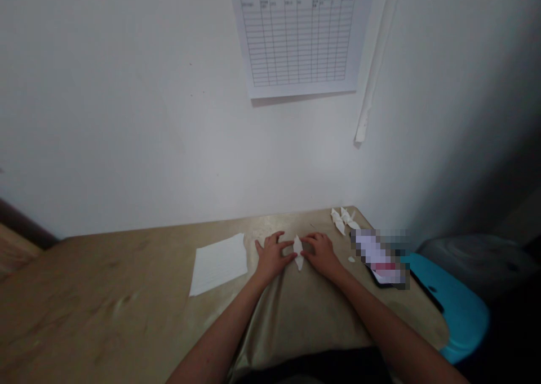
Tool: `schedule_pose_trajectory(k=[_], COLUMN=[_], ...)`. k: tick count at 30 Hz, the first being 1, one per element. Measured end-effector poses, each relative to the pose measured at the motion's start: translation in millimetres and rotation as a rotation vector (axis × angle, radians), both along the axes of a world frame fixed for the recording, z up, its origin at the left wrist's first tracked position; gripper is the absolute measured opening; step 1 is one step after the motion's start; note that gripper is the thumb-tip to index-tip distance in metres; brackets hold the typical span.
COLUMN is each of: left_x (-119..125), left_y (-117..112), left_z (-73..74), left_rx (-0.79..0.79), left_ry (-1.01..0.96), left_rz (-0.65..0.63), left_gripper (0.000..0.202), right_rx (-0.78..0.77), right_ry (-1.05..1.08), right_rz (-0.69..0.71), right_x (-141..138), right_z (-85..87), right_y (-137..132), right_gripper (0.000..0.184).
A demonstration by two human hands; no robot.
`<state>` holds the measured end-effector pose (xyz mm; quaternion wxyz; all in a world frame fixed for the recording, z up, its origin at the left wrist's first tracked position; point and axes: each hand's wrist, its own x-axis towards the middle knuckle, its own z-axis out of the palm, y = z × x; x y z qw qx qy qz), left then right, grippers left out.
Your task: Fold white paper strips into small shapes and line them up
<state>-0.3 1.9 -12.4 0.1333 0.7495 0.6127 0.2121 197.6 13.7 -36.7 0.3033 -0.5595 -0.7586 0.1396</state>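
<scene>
A small white folded paper piece (pixel 298 253), narrow with pointed ends, stands between my two hands near the middle of the table. My left hand (pixel 273 254) grips its left side with thumb and index finger, the other fingers spread a little. On the opposite side, my right hand (pixel 322 253) holds it the same way. Left of my left hand lies a torn, lined paper sheet (pixel 220 264). Two similar folded paper pieces (pixel 338 220) rest at the far right corner. The finer folds of the held piece are too small to make out.
A blurred-out phone (pixel 378 260) lies at the table's right edge, with a small paper scrap (pixel 351 259) beside it. Past that edge is a turquoise object (pixel 460 305). The brown table (pixel 105 299) meets a white wall bearing a printed chart (pixel 302 46).
</scene>
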Motion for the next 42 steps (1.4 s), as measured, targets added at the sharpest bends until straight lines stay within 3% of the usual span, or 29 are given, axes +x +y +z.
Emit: schedule_pose_trajectory(k=[19,34,42], left_x=[0.7,1.3,0.7], left_y=[-0.6,0.8,2.8], left_z=[3.2,5.2,2.5], left_rx=[-0.010,0.023,0.031], left_ry=[-0.004,-0.128,-0.160], left_rz=[-0.002,-0.029,-0.028], left_gripper=[0.039,0.015,0.009], right_rx=[-0.080,-0.037,0.058], right_ry=[0.059,0.099,0.157], right_rz=[-0.053,-0.030,0.061], right_x=[-2.7,-0.7,1.7], right_z=[6.9,5.0,5.8], right_y=[-3.3,-3.5,-0.4], right_gripper=[0.037,0.044,0.020])
